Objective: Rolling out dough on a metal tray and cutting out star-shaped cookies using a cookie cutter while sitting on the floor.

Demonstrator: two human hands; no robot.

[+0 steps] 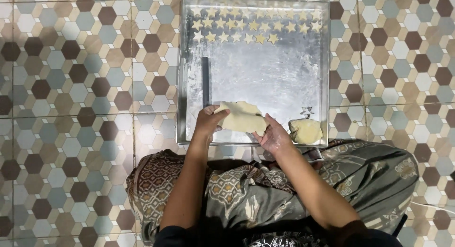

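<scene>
A flattened sheet of pale dough (pixel 242 117) hangs above the near edge of a square metal tray (pixel 265 76). My left hand (pixel 207 121) grips its left end and my right hand (pixel 271 135) holds its right end from below. Several small star-shaped dough cutouts (pixel 237 37) lie in rows along the tray's far side. A lump of dough (pixel 305 131) sits in the tray's near right corner, with a small metal star cutter (pixel 307 111) just beyond it. A dark narrow stick (pixel 205 81) lies on the tray's left side.
The tray rests on a floor of brown, beige and grey hexagon tiles (pixel 71 86). My legs in patterned cloth (pixel 265 185) are folded just in front of the tray.
</scene>
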